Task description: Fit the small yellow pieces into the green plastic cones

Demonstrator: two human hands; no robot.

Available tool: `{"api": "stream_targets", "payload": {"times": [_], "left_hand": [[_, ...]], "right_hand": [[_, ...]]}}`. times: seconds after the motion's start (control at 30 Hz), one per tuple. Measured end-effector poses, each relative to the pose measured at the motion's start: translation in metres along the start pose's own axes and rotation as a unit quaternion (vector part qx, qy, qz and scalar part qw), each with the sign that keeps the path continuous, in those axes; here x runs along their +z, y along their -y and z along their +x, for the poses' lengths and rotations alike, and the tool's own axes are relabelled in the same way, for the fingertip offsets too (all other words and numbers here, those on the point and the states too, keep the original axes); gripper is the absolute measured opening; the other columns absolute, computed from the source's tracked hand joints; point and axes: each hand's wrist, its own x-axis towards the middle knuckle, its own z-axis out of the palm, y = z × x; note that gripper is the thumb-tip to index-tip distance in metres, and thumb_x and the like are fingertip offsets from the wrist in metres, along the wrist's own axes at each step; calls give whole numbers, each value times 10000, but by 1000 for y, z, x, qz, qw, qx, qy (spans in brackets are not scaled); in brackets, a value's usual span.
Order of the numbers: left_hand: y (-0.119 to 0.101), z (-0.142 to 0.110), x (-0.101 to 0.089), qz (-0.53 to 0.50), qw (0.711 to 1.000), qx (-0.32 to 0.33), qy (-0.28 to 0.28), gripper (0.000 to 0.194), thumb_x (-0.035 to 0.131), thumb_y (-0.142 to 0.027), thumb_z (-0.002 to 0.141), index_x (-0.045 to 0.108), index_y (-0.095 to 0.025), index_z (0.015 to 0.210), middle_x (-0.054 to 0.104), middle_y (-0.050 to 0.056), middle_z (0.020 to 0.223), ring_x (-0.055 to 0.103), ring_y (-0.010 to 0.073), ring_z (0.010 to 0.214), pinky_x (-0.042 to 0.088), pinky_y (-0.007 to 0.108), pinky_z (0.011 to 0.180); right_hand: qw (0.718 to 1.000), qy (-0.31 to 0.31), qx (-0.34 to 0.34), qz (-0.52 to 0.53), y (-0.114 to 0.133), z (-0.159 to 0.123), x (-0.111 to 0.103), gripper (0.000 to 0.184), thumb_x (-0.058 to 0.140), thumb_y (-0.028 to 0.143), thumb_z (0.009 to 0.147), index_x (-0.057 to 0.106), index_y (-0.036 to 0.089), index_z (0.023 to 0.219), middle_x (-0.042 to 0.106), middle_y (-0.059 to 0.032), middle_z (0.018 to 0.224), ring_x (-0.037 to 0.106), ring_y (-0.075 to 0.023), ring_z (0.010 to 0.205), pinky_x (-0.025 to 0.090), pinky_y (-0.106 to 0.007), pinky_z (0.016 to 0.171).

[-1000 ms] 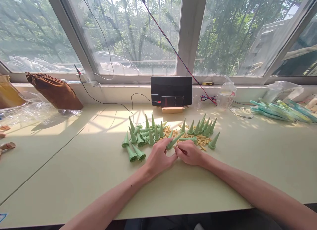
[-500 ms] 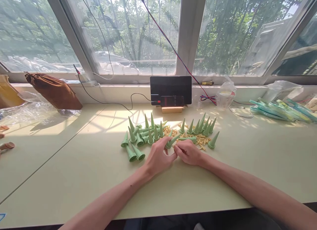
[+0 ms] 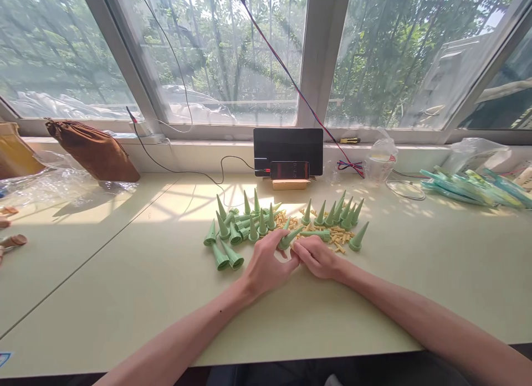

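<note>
My left hand (image 3: 266,264) is closed round the wide end of a green plastic cone (image 3: 290,237) that points up and to the right. My right hand (image 3: 318,257) is pinched right beside it, fingertips at the cone's open base; what it pinches is too small to name. Behind the hands lies a scatter of small tan pegs (image 3: 336,235). Several green cones (image 3: 236,228) stand or lie to the left, and a row of upright cones (image 3: 338,211) stands at the right.
A dark tablet (image 3: 288,151) and a phone (image 3: 290,169) on a wooden stand sit by the window sill. A brown pouch (image 3: 92,149) lies at far left, teal packets (image 3: 469,185) at far right, a plastic bag (image 3: 380,159) between.
Both hands stay together at the cone; they have shifted only slightly. The view has tilted a little.
</note>
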Motion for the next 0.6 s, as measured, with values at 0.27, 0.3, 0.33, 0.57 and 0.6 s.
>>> {"api": "stream_targets", "payload": {"times": [0.27,0.3,0.33,0.57,0.6], "left_hand": [[-2,1,-2,-2,1000,-8,14,264,644,-228,743,602,-190,1000,659,6,853,550,99,585,496,251,607],[-2,1,-3,-3,1000,-7,15,263,644,-227,744,609,-191,1003,657,8,848,544,103,595,494,252,608],[-2,1,-3,-4,1000,-4,16,262,644,-224,744,614,-192,1003,654,9,843,539,106,606,492,251,608],[1,1,0,1,1000,23,17,292,638,-184,724,631,-189,1015,643,12,848,509,102,621,473,218,552],[2,0,0,7,1000,22,20,307,635,-180,724,636,-188,1031,645,13,854,504,98,612,469,214,542]], "right_hand": [[1000,9,6,-8,-1,0,0,473,218,313,1037,442,184,641,450,16,572,394,-102,516,365,-233,561],[1000,10,3,-8,-2,-1,0,477,214,314,1039,456,182,650,459,15,575,402,-102,519,371,-232,568],[1000,12,-1,-9,-2,-1,0,479,213,316,1041,470,179,660,466,13,577,410,-103,523,375,-232,572],[1000,19,-17,-5,-1,0,-1,425,268,311,1017,472,180,668,489,4,595,420,-107,536,368,-233,566],[1000,18,-15,-8,-1,0,-1,416,272,299,1010,453,182,654,481,6,590,409,-106,531,358,-235,559]]}}
